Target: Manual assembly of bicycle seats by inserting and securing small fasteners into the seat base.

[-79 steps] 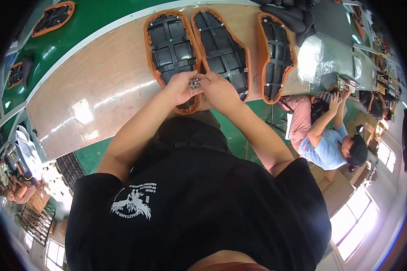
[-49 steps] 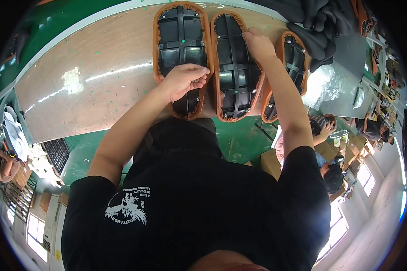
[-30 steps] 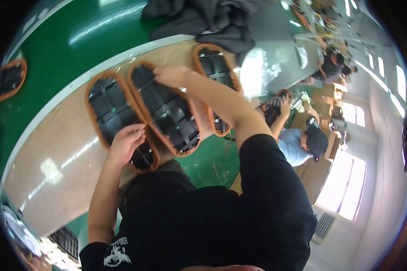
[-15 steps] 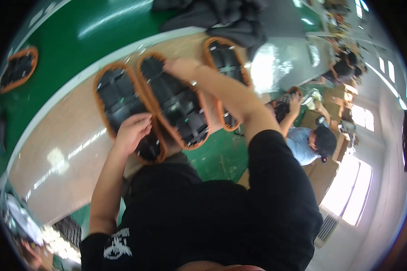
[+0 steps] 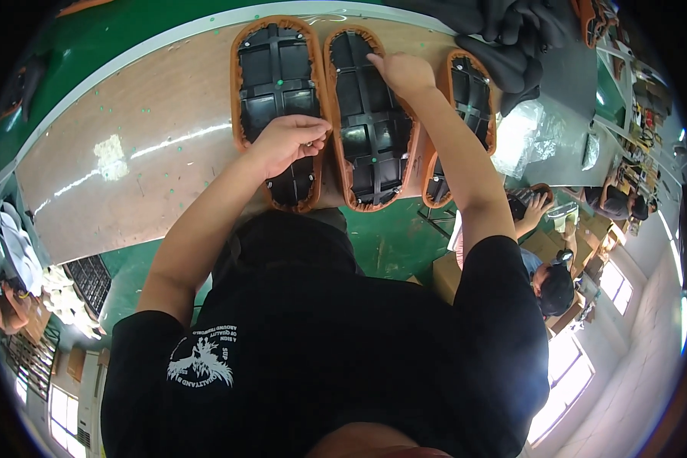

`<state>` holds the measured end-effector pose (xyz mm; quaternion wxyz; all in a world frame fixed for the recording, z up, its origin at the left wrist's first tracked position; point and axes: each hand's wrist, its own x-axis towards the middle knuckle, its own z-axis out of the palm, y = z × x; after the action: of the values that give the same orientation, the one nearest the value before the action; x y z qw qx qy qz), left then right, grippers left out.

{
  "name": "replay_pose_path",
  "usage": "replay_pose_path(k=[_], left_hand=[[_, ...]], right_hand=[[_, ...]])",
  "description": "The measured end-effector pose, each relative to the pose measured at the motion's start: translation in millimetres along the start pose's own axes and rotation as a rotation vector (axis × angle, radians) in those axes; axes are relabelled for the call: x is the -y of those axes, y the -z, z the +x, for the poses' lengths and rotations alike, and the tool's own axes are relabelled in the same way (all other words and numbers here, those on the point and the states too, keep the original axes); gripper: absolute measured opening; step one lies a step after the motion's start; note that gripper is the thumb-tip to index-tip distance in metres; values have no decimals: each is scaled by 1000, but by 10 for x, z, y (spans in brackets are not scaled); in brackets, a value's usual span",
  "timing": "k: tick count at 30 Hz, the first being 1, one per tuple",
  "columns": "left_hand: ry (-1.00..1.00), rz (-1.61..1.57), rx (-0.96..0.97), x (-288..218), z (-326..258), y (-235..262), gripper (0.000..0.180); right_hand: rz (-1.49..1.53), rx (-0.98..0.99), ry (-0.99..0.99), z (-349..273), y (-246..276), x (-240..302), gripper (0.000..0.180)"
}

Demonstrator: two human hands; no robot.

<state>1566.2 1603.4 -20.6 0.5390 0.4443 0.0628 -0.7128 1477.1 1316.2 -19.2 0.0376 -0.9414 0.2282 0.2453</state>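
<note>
Three long oval pads lie on the worktable, their black plastic backs facing up and gathered orange-brown covering around the rims. My left hand (image 5: 291, 145) is over the right edge of the left pad (image 5: 278, 88), thumb and fingers pinched together; whatever they hold is too small to make out. At the far end of the middle pad (image 5: 368, 133), my right hand (image 5: 404, 74) is curled, one digit reaching to the black back near the rim. Its other fingers are mostly hidden. The right pad (image 5: 471, 103) is partly covered by my right forearm.
The brown worktable (image 5: 160, 145) has small green dots scattered over it. Dark grey fabric (image 5: 504, 46) is heaped beyond the right pad, with clear plastic film (image 5: 523, 137) beside it. At the right, a co-worker in a dark cap (image 5: 555, 290) works near cardboard boxes (image 5: 542, 246).
My view has turned, so the pads appear more upright and farther right. My left hand stays pinched by the left pad; my right hand remains at the middle pad's far end.
</note>
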Motion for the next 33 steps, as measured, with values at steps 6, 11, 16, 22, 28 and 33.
replay_pose_path(k=[6,11,16,22,28,33], left_hand=[[-50,-40,34,-56,39,-72,26],[-37,-79,29,-110,144,-149,22],[-6,-191,2,-112,261,-204,14],[52,-346,114,-252,289,-246,17],[-28,-217,50,-296,212,-134,21],[-72,-67,-5,-182,76,-8,23]], right_hand=[[116,-245,74,-225,-247,-189,23],[684,-285,29,-554,-224,35,22],[1311,-6,46,-966,95,722,20],[1119,-377,104,-904,-54,797,14],[1032,-381,130,-622,-6,741,16],[579,-596,304,-111,-340,527,15]])
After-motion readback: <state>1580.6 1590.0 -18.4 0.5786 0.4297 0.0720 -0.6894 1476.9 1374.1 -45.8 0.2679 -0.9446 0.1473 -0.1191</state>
